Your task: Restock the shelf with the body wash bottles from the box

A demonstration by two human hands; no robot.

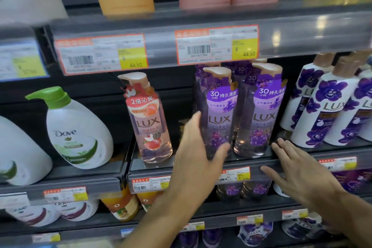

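The left hand (198, 153) wraps around the lower body of a purple LUX body wash bottle (218, 110), fingers behind it and thumb across the front near its base. This bottle stands upright at the front edge of the middle shelf (249, 164), just beside a second purple LUX bottle (259, 110) on its right. More purple bottles stand behind both.

The right hand (298, 175) is released, fingers spread, holding nothing; it hovers in front of the shelf edge, near the base of the second bottle.

A pink LUX bottle (150, 119) stands to the left, apart from the purple pair. A white Dove bottle (77, 129) stands further left. White LUX bottles with purple flowers (324, 106) stand at the right.
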